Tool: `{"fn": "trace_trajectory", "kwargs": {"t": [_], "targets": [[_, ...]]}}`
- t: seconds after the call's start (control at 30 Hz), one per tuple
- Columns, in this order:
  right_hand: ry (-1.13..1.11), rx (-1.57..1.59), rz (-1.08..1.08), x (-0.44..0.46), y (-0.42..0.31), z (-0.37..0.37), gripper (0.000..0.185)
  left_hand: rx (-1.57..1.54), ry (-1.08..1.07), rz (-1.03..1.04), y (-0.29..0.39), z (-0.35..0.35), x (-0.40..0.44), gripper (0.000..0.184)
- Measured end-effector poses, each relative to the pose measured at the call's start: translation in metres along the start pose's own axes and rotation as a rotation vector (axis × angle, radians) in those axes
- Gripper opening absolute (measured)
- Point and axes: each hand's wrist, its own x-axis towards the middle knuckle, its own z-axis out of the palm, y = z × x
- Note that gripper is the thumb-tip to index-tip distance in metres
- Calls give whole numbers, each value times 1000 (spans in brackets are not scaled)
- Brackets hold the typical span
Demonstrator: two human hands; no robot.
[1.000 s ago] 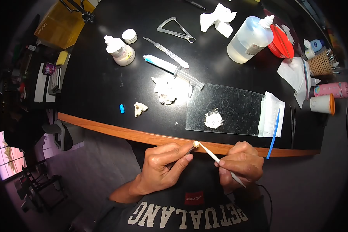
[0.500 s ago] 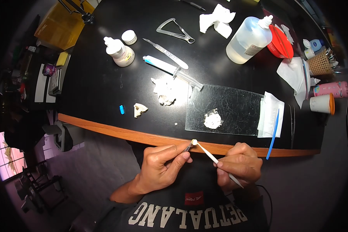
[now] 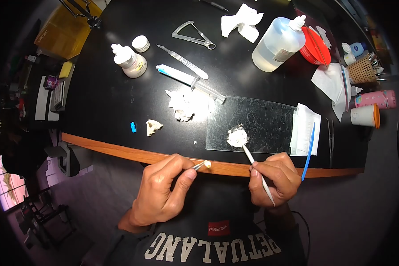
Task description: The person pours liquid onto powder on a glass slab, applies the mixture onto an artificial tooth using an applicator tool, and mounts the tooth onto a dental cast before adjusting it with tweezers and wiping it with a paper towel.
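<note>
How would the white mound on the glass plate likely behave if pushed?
The white mound would probably smear or crumble rather than slide whole, given its lumpy, ragged edge. Its spread-out shape makes rolling or tipping on the glass plate unlikely.

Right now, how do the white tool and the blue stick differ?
The white tool is held in the right hand; the blue stick lies on the white pad. The white tool's tip is at the white mound; the blue stick's lower end reaches over the wooden edge. Both are slim.
</note>
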Motion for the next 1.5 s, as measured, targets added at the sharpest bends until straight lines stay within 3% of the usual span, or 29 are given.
{"fn": "trace_trajectory", "kwargs": {"t": [0.43, 0.7, 0.8, 1.5], "targets": [[-29, 61, -6, -1, -1, -1, 21, 44, -8, -35, -6, -3, 10, 15], [-54, 366, -69, 5, -11, 4, 26, 57, -4, 25, -8, -2, 10, 15], [-67, 342, -85, 9, -12, 10, 19, 41, -4, 18, -8, -2, 9, 15], [-84, 347, -78, 7, -11, 11, 24, 44, 23, 39, -10, -1, 8, 13]]}}
